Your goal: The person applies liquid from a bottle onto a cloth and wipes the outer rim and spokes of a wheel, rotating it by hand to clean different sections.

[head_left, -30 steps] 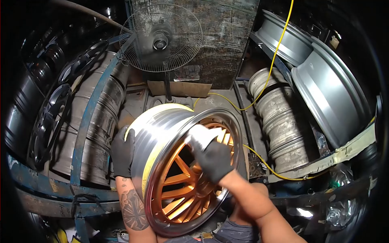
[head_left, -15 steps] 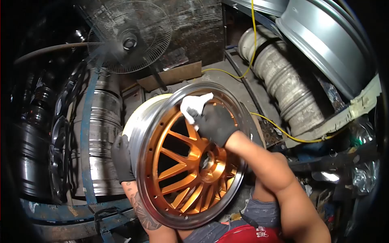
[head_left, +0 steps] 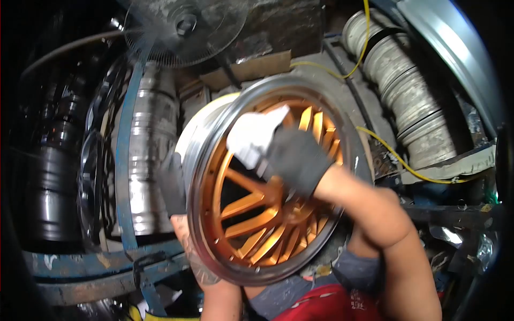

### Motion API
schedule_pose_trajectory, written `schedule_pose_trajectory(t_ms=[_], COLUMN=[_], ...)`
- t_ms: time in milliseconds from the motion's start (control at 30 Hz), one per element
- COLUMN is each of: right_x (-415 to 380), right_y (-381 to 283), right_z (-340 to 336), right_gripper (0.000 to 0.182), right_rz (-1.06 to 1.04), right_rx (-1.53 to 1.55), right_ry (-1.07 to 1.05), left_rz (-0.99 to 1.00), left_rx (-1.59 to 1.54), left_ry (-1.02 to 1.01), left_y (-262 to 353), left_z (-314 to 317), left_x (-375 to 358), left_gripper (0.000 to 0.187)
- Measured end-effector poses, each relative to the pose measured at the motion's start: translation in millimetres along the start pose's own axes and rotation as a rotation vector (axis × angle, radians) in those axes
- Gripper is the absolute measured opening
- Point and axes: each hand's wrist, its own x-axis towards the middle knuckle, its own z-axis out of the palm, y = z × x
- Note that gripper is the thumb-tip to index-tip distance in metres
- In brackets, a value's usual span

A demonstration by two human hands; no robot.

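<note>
A wheel rim with copper-coloured spokes point(head_left: 251, 222) and a shiny metal lip stands tilted over my lap, its face towards me. My right hand point(head_left: 300, 160), in a dark glove, is closed on a white cloth point(head_left: 251, 136) and presses it to the upper left of the rim's face, over the spokes. Motion blurs the cloth and fingers. My left hand point(head_left: 172, 184), also gloved, holds the rim's outer barrel at the left side; part of its grip is hidden behind the lip.
A fan point(head_left: 184, 27) stands at the back. Stacked metal rims point(head_left: 152, 155) lie behind a blue frame point(head_left: 125, 160) at left, with dark rims point(head_left: 51, 187) beyond. More worn rims point(head_left: 407, 91) lie at right, near a yellow cable point(head_left: 396, 152) and a large silver rim point(head_left: 444, 37).
My right hand and the cloth have moved left and down across the rim's face. The view has shifted, so the surroundings sit further right and higher. My left hand stays at the barrel.
</note>
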Motion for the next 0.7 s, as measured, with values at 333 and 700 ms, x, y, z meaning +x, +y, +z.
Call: schedule_pose_trajectory(t_ms=[333,700], right_x=[-1,-12], right_y=[-16,-52], right_z=[4,32], right_gripper=[0.019,0.034], right_rz=[0.075,-0.283], right_rx=[0.087,0.148], right_ry=[0.000,-0.036], left_rz=[0.067,-0.031], left_rx=[0.151,0.290], left_ry=[0.081,0.155], left_y=[-9,10], left_z=[2,-2], left_x=[8,-3], left_gripper=[0.036,0.039])
